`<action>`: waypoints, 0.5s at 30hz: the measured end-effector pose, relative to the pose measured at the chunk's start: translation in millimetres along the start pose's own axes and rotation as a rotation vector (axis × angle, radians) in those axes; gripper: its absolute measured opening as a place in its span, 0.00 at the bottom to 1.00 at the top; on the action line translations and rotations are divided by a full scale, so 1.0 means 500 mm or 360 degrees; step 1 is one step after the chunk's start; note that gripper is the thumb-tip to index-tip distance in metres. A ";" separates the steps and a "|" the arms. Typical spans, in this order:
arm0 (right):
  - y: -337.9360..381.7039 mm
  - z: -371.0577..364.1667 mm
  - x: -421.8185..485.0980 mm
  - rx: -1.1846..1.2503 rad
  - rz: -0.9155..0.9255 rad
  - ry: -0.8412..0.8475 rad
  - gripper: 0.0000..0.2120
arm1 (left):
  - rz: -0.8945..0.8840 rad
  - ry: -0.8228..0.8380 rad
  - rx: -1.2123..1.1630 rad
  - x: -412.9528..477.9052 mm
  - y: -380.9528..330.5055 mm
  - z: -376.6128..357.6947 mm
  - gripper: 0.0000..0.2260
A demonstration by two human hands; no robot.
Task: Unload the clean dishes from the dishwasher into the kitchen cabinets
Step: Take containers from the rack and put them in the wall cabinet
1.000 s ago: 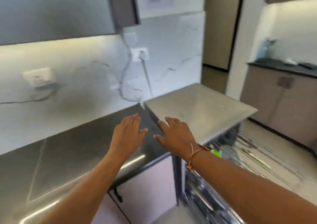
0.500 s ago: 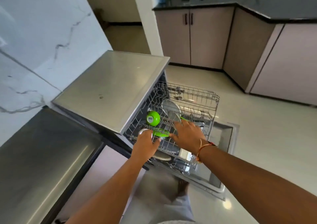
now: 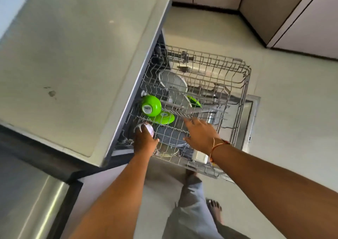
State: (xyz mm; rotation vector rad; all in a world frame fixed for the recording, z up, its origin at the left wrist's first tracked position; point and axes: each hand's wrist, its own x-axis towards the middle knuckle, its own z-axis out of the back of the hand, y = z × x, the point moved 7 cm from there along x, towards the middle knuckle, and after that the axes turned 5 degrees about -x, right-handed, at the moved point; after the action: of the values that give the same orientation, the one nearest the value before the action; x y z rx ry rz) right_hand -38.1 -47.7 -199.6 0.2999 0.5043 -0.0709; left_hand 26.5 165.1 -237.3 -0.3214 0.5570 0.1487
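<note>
Head view: your left hand (image 3: 144, 141) closes over a small white cup (image 3: 145, 128) at the near-left corner of the upper rack (image 3: 243, 85). Your right hand (image 3: 201, 133) hovers open, empty, farther right. Green bowls (image 3: 151, 105) sit just beyond the cup, so lift it straight up.

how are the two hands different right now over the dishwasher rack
The left hand is curled around a small white cup at the rack's near corner; the right hand is open, fingers spread, gripping nothing. The right wrist wears a thread bracelet; the left wrist is bare. The left hand sits close to the dishwasher body, the right further out over the rack. Both reach into the upper rack.
</note>
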 end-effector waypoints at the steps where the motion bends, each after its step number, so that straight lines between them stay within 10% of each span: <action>1: 0.012 0.006 0.012 -0.0025 0.0038 -0.0032 0.36 | -0.0010 -0.0035 -0.0009 0.005 -0.002 0.004 0.39; 15: 0.191 -0.070 0.406 -0.0439 0.0603 -0.0124 0.40 | 0.0223 -0.0258 0.0066 0.167 0.081 -0.065 0.48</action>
State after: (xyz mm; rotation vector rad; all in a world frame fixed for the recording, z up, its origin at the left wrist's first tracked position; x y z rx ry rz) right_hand 136.5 55.2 -302.0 0.1180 0.3676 0.3514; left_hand 71.7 196.4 -318.8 -0.2278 0.4212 0.2954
